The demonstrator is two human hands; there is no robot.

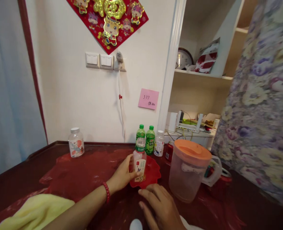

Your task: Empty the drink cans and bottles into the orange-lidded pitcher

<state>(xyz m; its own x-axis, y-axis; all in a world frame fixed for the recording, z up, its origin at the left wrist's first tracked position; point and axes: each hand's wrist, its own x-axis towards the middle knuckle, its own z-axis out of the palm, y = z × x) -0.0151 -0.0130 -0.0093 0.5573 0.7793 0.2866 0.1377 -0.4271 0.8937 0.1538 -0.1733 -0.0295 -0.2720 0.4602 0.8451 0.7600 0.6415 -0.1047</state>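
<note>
My left hand (124,172), a red bead bracelet at its wrist, is closed around a clear bottle (139,163). The bottle stands upright with its mouth uncapped and carries a green, red and cream label. Behind and around its base is a red plate (154,171) with a wavy rim; whether the bottle touches the plate I cannot tell. Low in the view, my right hand (158,206) is just in front of the plate, fingers apart and holding nothing. A white rounded object (136,224), cut off by the bottom edge, lies near its fingers.
To the right stands a plastic pitcher (187,179) with an orange lid, a red can (169,151) behind it. Green bottles (150,140) and a white-capped bottle (159,143) line the wall. A wide jar (76,143) and a yellow cloth (36,212) are on the left.
</note>
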